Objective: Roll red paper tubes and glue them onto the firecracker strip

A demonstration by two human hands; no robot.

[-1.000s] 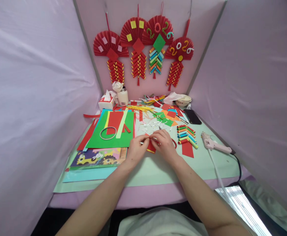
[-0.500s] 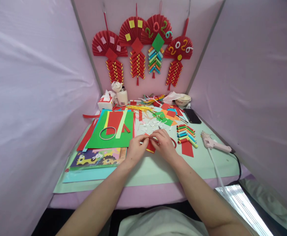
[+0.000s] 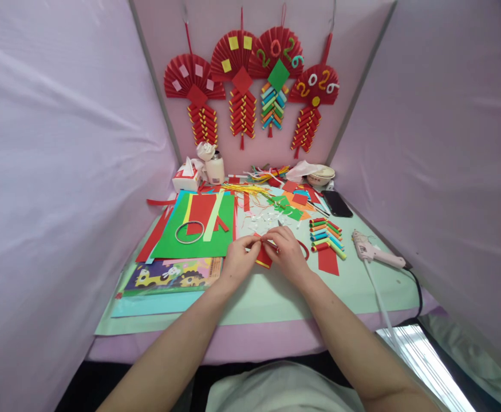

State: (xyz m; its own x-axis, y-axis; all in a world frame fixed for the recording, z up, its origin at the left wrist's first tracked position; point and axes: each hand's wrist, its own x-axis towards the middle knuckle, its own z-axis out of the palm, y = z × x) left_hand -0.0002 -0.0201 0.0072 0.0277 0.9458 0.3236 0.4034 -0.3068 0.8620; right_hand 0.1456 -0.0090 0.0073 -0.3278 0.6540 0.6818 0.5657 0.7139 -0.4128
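Note:
At the middle of the table my left hand (image 3: 240, 260) and my right hand (image 3: 288, 252) meet at the fingertips, both closed on a small red paper piece. A red paper with a yellow edge (image 3: 264, 261) shows below and between them. Some thin dark tool sticks out at the right fingers, too small to name. Part of a red ring-shaped item (image 3: 304, 249) shows just right of my right hand. Farther right lies a zigzag stack of coloured paper rolls (image 3: 326, 234) with a red paper (image 3: 328, 261) under its lower end.
Green and red sheets (image 3: 164, 246) with a silver ring (image 3: 189, 222) lie left, above a picture pack (image 3: 177, 276). A glue gun (image 3: 377, 252) and black phone (image 3: 337, 203) lie right. A tissue box (image 3: 187, 178), jar (image 3: 215, 169) and bowl (image 3: 320, 175) stand behind.
The whole view has shifted very slightly. Both hands stay together at nearly the same spot, fingertips still closed on the red paper piece.

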